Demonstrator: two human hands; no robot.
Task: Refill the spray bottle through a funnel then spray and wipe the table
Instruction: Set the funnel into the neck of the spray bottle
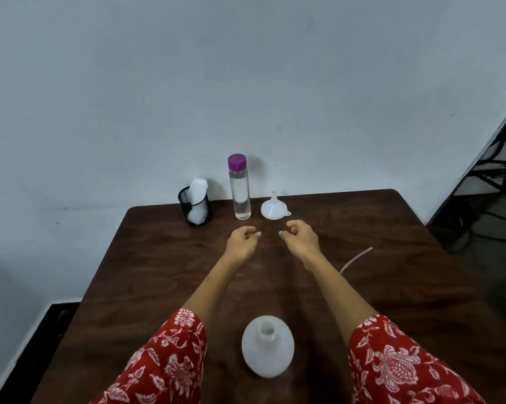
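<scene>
The scene was recorded by a single wide-angle head-worn camera, directed forward and down over the table (391, 258) toward the wall (246, 68). The near edge was viewed steeply from close range; the far edge was seen obliquely. No second view was provided.

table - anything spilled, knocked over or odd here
Nothing spilled or toppled. The white spray bottle stands open, sprayer head out of sight. A thin tube, perhaps its dip tube, lies loose by the right arm. The funnel rests mouth-down.
</scene>
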